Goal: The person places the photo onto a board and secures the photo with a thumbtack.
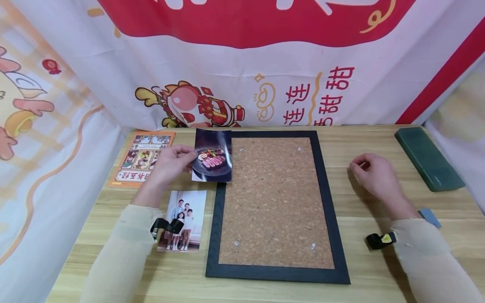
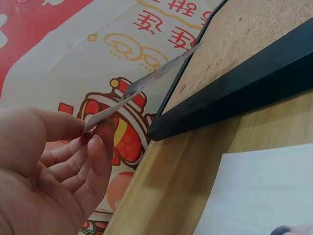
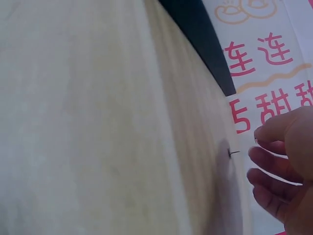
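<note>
A photo of sliced meat in a dark pan (image 1: 212, 162) is pinched at its left edge by my left hand (image 1: 170, 168). It overlaps the upper left corner of a black-framed corkboard (image 1: 276, 202). In the left wrist view the photo (image 2: 115, 108) appears nearly edge-on, tilted between thumb and fingers. My right hand (image 1: 373, 174) hovers right of the board, fingers loosely bent. In the right wrist view, gaps show between its thumb and fingers (image 3: 266, 156). Beside them on the table is a tiny dark tack-like thing (image 3: 232, 152) with a thin shaft.
A family photo (image 1: 185, 221) lies left of the board, below my left hand. Behind that hand is an orange booklet (image 1: 125, 166). A green case (image 1: 428, 160) stands far right; a small blue block (image 1: 430, 218) is partly behind my right forearm. Printed cloth borders the table.
</note>
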